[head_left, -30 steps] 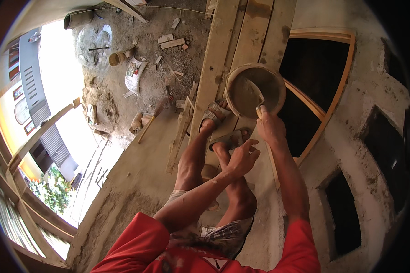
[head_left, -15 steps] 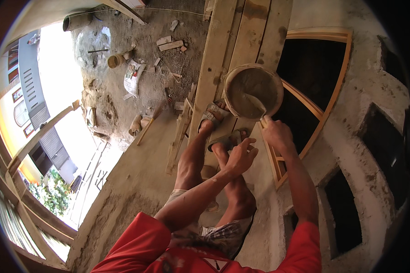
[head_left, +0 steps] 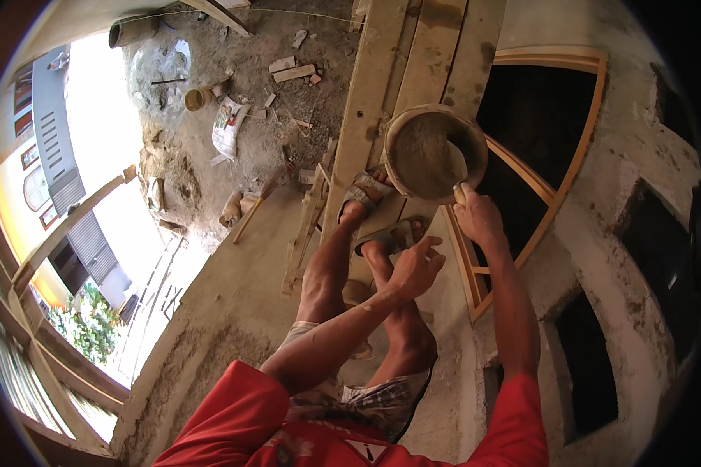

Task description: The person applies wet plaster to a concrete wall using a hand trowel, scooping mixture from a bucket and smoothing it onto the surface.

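Note:
My right hand point(head_left: 481, 218) grips the handle of a trowel point(head_left: 456, 163) at the near right rim of a round bucket point(head_left: 390, 148). Wet grey mortar point(head_left: 422, 149) lies inside the bucket, and the trowel's blade is in it, partly covered. Closer to me, my left hand point(head_left: 414, 270) hovers over my right leg with fingers loosely bent and apart, holding nothing. The bucket stands on wooden planks point(head_left: 378, 93), just beyond my sandalled feet point(head_left: 366, 194).
An orange-brown wooden window frame point(head_left: 557, 194) borders the planks on the right, beside a rough wall with dark openings point(head_left: 584, 366). On the ground at left lie a sack point(head_left: 227, 128), wood scraps point(head_left: 294, 73) and a small bucket point(head_left: 197, 100). A brush with a long handle point(head_left: 249, 220) leans nearby.
My right hand has shifted slightly right and away from me, swinging the trowel blade toward the bucket's right side. My left hand has barely moved.

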The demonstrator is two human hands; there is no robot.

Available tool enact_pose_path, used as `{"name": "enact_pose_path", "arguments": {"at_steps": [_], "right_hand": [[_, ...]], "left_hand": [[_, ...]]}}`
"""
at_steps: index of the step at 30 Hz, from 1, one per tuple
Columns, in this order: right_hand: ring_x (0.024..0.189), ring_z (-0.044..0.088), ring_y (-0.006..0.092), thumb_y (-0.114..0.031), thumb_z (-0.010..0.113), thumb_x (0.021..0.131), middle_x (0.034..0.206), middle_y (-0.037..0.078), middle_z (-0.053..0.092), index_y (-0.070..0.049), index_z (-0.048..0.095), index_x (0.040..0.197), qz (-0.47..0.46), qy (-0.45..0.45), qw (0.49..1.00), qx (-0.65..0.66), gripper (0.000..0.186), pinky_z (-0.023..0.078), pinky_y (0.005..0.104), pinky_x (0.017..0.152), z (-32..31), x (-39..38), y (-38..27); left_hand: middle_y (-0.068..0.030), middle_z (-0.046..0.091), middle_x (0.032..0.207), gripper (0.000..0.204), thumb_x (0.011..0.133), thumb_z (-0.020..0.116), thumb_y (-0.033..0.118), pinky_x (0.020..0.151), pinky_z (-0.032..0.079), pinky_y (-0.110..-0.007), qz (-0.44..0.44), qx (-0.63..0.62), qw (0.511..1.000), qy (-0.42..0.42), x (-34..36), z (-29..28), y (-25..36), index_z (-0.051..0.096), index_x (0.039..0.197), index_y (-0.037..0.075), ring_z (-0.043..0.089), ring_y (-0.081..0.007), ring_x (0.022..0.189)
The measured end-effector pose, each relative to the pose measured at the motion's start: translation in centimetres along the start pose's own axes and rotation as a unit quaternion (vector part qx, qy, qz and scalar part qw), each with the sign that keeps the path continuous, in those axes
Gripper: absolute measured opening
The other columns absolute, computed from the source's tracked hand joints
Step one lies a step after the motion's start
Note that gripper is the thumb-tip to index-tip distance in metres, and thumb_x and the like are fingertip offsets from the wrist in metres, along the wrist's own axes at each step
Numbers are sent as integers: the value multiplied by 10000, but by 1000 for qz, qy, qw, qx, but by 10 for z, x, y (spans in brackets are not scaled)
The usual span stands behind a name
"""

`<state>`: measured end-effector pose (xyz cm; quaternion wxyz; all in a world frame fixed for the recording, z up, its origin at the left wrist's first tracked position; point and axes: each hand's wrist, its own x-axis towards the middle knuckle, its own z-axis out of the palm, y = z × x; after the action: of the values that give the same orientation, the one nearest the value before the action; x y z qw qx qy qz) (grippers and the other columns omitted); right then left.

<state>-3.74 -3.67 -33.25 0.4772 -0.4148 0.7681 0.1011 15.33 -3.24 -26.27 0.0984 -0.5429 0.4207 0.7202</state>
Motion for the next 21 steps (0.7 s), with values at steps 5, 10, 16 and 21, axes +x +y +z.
{"name": "enact_pose_path", "arguments": {"at_steps": [5, 10, 16, 21], "right_hand": [[883, 719, 374, -195, 596, 952, 914, 221, 721, -41, 526, 1258, -20, -7, 989, -146, 349, 608, 447, 733, 45, 13, 19], [899, 714, 390, -166, 572, 941, 910, 229, 719, -30, 495, 1318, -12, -8, 996, -86, 408, 596, 470, 758, 7, -14, -28], [883, 706, 397, -173, 570, 961, 906, 237, 708, -1, 513, 1216, -38, -39, 994, -95, 313, 594, 454, 777, -3, -3, -12], [984, 688, 393, -190, 576, 954, 1037, 253, 686, 6, 515, 1218, 73, -55, 992, 83, 335, 563, 487, 823, -46, -56, 10]], "left_hand": [[-206, 718, 1040, 441, 908, 601, 205, 857, 516, -427, 44, 27, 999, -4, 4, 2, 1, 538, 1291, -3, 692, -373, 956], [-208, 696, 1089, 464, 905, 616, 193, 887, 508, -396, -3, 14, 1000, -18, 1, -4, 8, 543, 1319, -1, 689, -298, 980], [-195, 704, 1054, 437, 913, 613, 189, 880, 509, -395, 10, 23, 1000, -13, 3, -3, 3, 550, 1301, -3, 690, -299, 981], [-173, 718, 992, 425, 917, 610, 186, 870, 511, -394, 16, 19, 1000, 9, 4, -2, 2, 552, 1293, -4, 693, -297, 969]]}}
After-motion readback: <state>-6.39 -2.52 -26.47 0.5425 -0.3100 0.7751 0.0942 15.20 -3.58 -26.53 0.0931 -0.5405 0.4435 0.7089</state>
